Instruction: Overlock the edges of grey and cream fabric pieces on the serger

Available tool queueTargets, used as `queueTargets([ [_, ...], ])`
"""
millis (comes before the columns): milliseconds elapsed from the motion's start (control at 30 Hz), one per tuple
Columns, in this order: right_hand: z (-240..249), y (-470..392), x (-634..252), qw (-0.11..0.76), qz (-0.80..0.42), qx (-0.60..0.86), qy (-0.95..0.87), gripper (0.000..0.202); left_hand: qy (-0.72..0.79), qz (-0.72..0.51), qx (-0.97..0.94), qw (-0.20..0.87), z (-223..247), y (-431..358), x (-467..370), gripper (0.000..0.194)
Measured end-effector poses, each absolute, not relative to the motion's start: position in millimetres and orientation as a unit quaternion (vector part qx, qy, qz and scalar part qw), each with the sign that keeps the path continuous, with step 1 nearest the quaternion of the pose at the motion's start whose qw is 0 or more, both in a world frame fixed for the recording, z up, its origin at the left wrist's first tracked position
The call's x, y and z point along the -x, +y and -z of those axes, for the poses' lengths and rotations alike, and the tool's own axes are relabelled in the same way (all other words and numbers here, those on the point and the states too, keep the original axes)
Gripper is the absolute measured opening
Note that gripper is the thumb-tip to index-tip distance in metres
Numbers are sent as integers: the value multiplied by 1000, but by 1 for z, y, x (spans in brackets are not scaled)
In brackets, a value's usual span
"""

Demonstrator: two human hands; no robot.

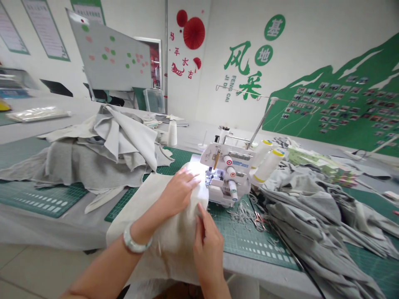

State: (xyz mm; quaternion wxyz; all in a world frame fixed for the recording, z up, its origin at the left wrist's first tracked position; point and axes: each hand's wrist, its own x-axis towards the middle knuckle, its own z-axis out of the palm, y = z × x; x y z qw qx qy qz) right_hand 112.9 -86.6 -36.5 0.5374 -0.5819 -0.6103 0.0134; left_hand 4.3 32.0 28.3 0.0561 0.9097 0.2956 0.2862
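A cream cloth (156, 220) runs from the table's front edge up to the lit needle area of a white sewing machine (222, 174). My left hand (181, 191) lies on the cloth just left of the needle area, fingers stretched out, a pale bangle on its wrist. Nearer the front, my right hand (207, 236) pinches the cloth's right edge between thumb and fingers. Part of the cloth hangs over the table edge.
Grey and cream fabric (93, 153) is heaped at the left. More grey fabric (305, 207) lies at the right. Scissors (259, 222) and thread scraps (241, 214) rest on the green cutting mat (264, 245). Thread cones (269, 164) stand behind the machine.
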Motion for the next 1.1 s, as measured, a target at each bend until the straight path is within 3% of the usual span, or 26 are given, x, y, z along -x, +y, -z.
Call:
queueTargets([
  [133,36,-85,-114,537,-21,565,-626,38,324,-284,-902,25,-22,8,-7,34],
  [700,42,-84,-106,521,-66,566,-635,39,280,-273,-910,136,-17,50,-4,37],
  [967,42,-83,-107,532,-83,557,-632,42,304,-310,-899,59,-23,25,-9,32],
  [1100,41,-83,-108,531,-90,559,-631,43,302,-317,-895,80,-17,12,-10,32],
])
